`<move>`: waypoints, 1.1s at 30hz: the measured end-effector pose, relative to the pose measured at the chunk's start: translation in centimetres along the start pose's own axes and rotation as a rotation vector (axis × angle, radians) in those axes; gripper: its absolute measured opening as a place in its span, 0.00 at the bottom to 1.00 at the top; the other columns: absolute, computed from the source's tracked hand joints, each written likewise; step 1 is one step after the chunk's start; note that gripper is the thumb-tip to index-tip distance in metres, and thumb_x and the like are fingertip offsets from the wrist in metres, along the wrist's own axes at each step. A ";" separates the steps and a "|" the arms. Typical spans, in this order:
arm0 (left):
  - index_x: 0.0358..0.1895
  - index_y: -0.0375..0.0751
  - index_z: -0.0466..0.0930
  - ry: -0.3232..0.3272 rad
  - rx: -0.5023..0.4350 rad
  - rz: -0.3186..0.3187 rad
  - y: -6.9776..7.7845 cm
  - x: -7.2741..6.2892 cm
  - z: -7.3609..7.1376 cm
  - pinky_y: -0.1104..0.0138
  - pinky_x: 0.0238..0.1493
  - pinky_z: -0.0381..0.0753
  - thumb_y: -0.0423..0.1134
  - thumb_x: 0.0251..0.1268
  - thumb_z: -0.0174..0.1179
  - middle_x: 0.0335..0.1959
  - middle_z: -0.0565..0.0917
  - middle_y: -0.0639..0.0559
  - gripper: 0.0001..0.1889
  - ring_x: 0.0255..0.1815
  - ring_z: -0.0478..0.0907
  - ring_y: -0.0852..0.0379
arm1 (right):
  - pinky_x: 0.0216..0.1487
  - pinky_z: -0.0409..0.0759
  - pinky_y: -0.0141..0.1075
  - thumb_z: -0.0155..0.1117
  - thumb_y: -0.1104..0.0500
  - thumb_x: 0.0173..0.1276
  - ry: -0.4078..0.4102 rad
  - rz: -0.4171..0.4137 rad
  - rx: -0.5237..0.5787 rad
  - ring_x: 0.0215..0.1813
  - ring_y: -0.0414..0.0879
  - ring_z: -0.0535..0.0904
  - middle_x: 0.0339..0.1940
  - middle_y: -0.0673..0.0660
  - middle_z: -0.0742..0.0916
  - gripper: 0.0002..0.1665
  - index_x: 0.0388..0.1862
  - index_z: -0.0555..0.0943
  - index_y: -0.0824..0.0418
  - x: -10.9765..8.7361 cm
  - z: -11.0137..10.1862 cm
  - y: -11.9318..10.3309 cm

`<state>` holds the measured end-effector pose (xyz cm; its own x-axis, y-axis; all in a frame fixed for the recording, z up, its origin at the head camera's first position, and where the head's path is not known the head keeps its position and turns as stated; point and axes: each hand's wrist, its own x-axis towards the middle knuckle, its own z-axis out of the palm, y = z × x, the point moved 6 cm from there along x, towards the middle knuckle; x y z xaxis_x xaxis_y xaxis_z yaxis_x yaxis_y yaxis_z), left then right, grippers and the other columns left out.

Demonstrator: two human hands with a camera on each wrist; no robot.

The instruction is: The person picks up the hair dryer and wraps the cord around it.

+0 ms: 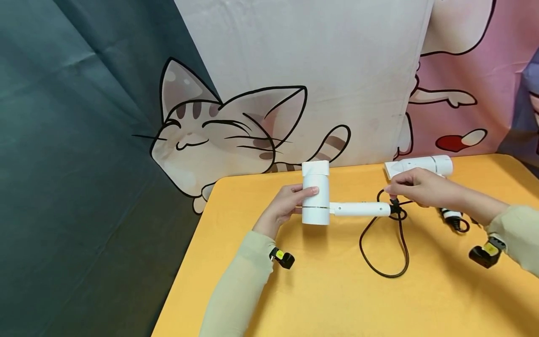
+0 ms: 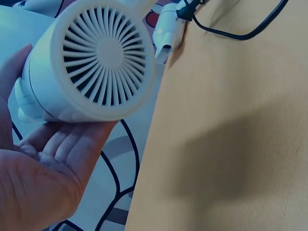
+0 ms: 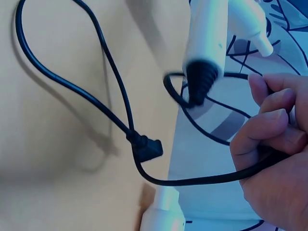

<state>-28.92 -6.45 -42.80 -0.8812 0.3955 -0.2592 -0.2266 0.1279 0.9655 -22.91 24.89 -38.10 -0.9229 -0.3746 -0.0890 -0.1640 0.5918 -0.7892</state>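
Note:
My left hand [image 1: 280,206] grips a white hair dryer [image 1: 316,215] by its barrel, the thumb on the near side. It hangs over the table with its handle [image 1: 362,209] pointing right. In the left wrist view the slatted round grille [image 2: 110,53] faces the camera. My right hand [image 1: 429,187] is just past the handle's end, its curled fingers holding the black power cord [image 3: 211,180]. The cord [image 1: 406,252] droops in a loop below. A black plug-like piece [image 3: 148,149] sits where the cord's strands meet in the right wrist view.
A second white hair dryer [image 1: 421,164] lies at the table's back edge, partly behind my right hand. Its handle end [image 1: 452,214] and bundled black cord [image 1: 460,225] show below my right forearm. A cat-printed curtain [image 1: 261,126] hangs behind the yellow table [image 1: 337,299].

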 end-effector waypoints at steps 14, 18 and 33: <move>0.63 0.32 0.84 0.166 -0.124 -0.003 -0.3 0.4 -1.3 0.62 0.41 0.89 0.49 0.71 0.72 0.50 0.89 0.40 0.27 0.43 0.88 0.51 | 0.17 0.73 0.39 0.56 0.53 0.87 0.144 -0.056 0.114 0.16 0.44 0.69 0.18 0.51 0.73 0.16 0.44 0.85 0.60 -0.7 2.2 0.6; 0.63 0.32 0.84 0.205 -0.151 0.006 -0.3 0.4 -1.6 0.66 0.36 0.86 0.49 0.70 0.73 0.50 0.89 0.40 0.28 0.42 0.87 0.51 | 0.19 0.77 0.42 0.52 0.52 0.89 0.135 -0.073 0.164 0.19 0.49 0.73 0.21 0.56 0.76 0.17 0.51 0.85 0.61 -0.8 3.6 1.1; 0.65 0.31 0.82 0.202 -0.254 0.043 0.7 0.0 -1.9 0.68 0.34 0.87 0.45 0.72 0.70 0.48 0.89 0.41 0.26 0.38 0.88 0.54 | 0.21 0.79 0.42 0.42 0.52 0.92 0.084 -0.129 0.325 0.21 0.50 0.70 0.27 0.59 0.77 0.20 0.58 0.79 0.62 -0.5 6.4 2.5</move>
<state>-29.88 -8.05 -42.12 -0.9508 0.2037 -0.2332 -0.2617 -0.1257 0.9569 -20.62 22.02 -43.93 -0.9294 -0.3637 0.0633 -0.1741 0.2805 -0.9439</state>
